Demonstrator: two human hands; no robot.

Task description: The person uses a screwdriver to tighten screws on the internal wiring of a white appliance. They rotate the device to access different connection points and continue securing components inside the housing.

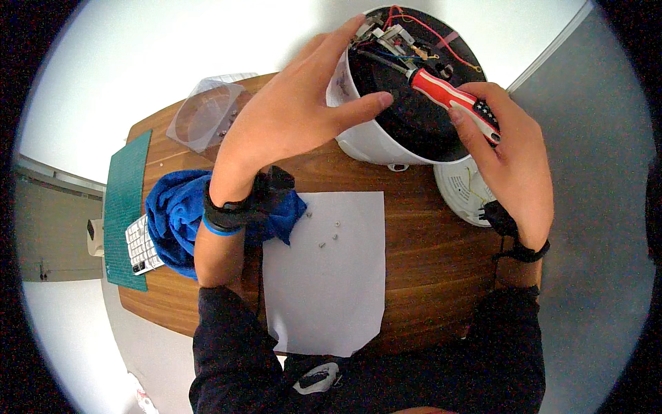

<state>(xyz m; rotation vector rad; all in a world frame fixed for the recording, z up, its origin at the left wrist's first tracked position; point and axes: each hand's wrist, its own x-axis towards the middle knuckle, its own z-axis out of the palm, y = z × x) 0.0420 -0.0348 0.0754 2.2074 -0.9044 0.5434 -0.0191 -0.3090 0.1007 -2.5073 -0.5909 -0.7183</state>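
Note:
A white round appliance housing (358, 141) has a black top (407, 117) carrying an electrical assembly (389, 38) with red wires and ring terminals. My right hand (510, 152) is wrapped round a red, white and dark-blue screwdriver (441, 93), its shaft reaching into that assembly. My left hand (289, 103) spreads over the housing's left side, index fingertip at the far rim near the assembly and thumb stretched over the black top. The screwdriver's tip is too small to make out among the parts.
A wooden table (420, 276) holds a white paper sheet (324, 290) with several small screws, a blue cloth (172, 221), a white button pad (141, 245), a green mat (124, 179), a clear container (196, 114) and a white round part (458, 193) behind my right hand.

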